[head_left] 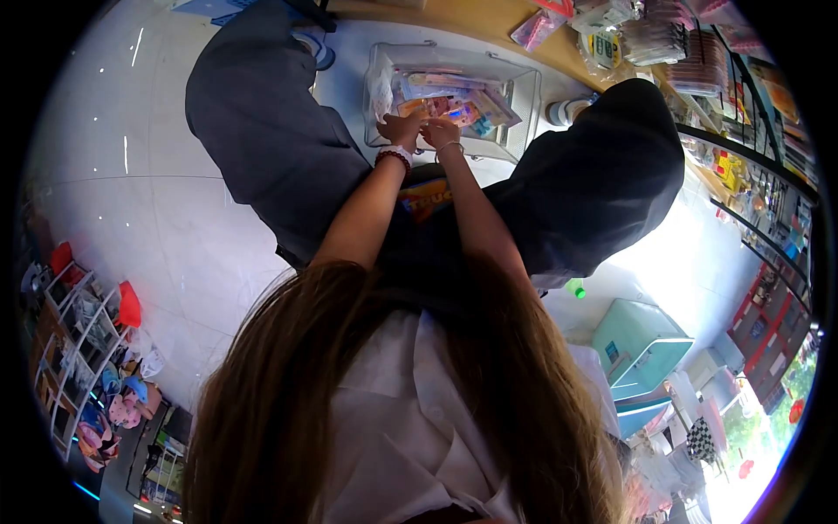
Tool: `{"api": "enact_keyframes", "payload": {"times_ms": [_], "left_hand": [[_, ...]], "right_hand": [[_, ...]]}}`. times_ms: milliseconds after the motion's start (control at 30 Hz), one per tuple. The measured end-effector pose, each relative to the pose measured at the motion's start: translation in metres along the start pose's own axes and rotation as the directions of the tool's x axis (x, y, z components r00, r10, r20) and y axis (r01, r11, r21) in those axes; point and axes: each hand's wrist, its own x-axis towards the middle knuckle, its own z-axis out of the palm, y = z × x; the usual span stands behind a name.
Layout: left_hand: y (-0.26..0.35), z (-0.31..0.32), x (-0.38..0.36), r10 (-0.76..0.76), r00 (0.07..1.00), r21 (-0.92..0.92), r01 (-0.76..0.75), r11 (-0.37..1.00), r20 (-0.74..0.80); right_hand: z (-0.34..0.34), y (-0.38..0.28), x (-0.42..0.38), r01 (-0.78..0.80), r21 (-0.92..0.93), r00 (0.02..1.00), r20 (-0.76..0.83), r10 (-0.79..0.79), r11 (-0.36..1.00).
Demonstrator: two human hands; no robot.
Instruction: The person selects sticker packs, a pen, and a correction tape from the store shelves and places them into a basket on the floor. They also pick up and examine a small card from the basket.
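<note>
A grey wire-mesh basket stands on the floor between my knees, with several flat, colourful packets in it. Both hands are at its near side, fingertips close together. My left hand, with a dark red bead bracelet and a white band at the wrist, is closed at the lower edge of an orange and pink packet. Fingers bent, my right hand pinches at the same packet's edge; a thin bracelet circles that wrist. Exactly where the fingertips grip is too small to see.
Shelves of packaged goods run along the right, above a wooden ledge. A mint-green bin and a green bottle cap are at lower right. A white rack is at left. Pale tiles cover the floor.
</note>
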Motion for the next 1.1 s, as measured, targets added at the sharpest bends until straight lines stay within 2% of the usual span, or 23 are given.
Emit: {"api": "enact_keyframes", "payload": {"times_ms": [67,167,233,267,333,367,400,433,500,533,600,633,667,733,767,800,867,933,967,1033,1067,1100], "left_hand": [[-0.007,0.006,0.009,0.0,1.0,-0.018,0.0,1.0,0.003],[-0.01,0.008,0.013,0.053,0.999,0.048,-0.052,0.997,-0.013],[-0.012,0.006,0.013,0.144,0.989,0.05,-0.143,0.989,-0.028],[-0.012,0.005,0.014,0.141,0.99,0.05,-0.14,0.989,-0.026],[-0.017,0.008,0.023,0.195,0.965,0.105,-0.216,0.971,0.177],[-0.019,0.012,0.026,0.241,0.952,0.176,-0.274,0.945,0.189],[-0.033,0.029,0.045,0.242,0.951,0.171,-0.276,0.946,0.194],[-0.054,0.05,0.071,0.383,0.904,0.089,-0.404,0.91,0.189],[-0.053,0.05,0.071,0.49,0.844,-0.019,-0.499,0.867,0.216],[-0.048,0.045,0.063,0.491,0.844,-0.019,-0.499,0.866,0.218],[-0.038,0.043,0.049,0.611,0.785,-0.032,-0.612,0.79,0.099],[-0.033,0.046,0.043,0.613,0.784,-0.034,-0.613,0.79,0.1],[-0.027,0.05,0.037,0.616,0.786,-0.039,-0.615,0.787,0.054],[-0.018,0.058,0.02,0.618,0.786,-0.046,-0.618,0.785,0.003],[-0.015,0.062,0.01,0.696,0.718,0.03,-0.696,0.717,0.007],[-0.012,0.066,0.002,0.766,0.642,0.105,-0.763,0.637,0.018],[-0.007,0.06,-0.018,0.771,0.616,0.385,-0.759,0.524,0.164],[0.032,0.007,-0.09,0.872,0.489,0.406,-0.8,0.443,0.011],[0.035,0.002,-0.102,0.873,0.488,0.407,-0.798,0.444,0.005],[0.045,-0.006,-0.115,0.838,0.526,0.412,-0.803,0.432,0.147],[0.056,-0.015,-0.121,0.843,0.519,0.409,-0.805,0.429,0.138],[0.07,-0.025,-0.125,0.793,0.541,0.308,-0.833,0.46,0.278]], "right_hand": [[0.001,0.0,0.0,0.002,-0.023,0.999,-0.035,-0.003,1.0],[0.001,0.003,0.005,0.014,-0.052,0.998,-0.055,-0.017,0.999],[0.003,0.006,0.006,0.037,0.006,0.997,-0.069,-0.037,0.999],[0.003,0.007,0.007,0.035,0.005,0.997,-0.072,-0.034,0.999],[0.001,0.0,0.001,0.066,-0.152,0.997,-0.034,-0.072,0.986],[-0.001,-0.001,-0.004,0.064,-0.156,0.997,-0.04,-0.071,0.986],[-0.002,-0.002,-0.005,0.066,-0.158,0.997,-0.04,-0.073,0.985],[-0.002,-0.004,-0.005,0.07,-0.158,0.996,-0.038,-0.077,0.985],[-0.005,-0.003,-0.002,0.039,-0.115,0.999,-0.028,-0.042,0.993],[-0.005,-0.005,-0.005,0.039,-0.115,0.999,-0.029,-0.042,0.993],[-0.009,-0.007,-0.006,0.016,-0.115,1.0,-0.012,-0.017,0.993],[-0.01,-0.006,-0.004,0.017,-0.115,1.0,-0.013,-0.019,0.993],[-0.011,-0.004,-0.002,0.14,-0.337,0.99,0.05,-0.131,0.931],[-0.011,0.002,0.004,0.35,-0.687,0.929,0.167,-0.33,0.637],[-0.01,0.004,0.002,0.381,-0.752,0.906,0.187,-0.379,0.539],[-0.008,0.006,-0.001,0.389,-0.789,0.89,0.19,-0.414,0.475],[-0.007,0.007,-0.003,0.395,-0.817,0.864,0.175,-0.472,0.421],[-0.009,0.011,0.0,0.406,-0.82,0.835,0.154,-0.529,0.402],[-0.009,0.01,0.0,0.417,-0.811,0.818,0.138,-0.558,0.411],[-0.012,0.001,0.0,0.452,-0.776,0.771,0.092,-0.63,0.44],[-0.012,-0.009,-0.003,0.474,-0.752,0.744,0.064,-0.665,0.458],[-0.011,-0.02,-0.006,0.503,-0.716,0.714,0.028,-0.699,0.484]]}}
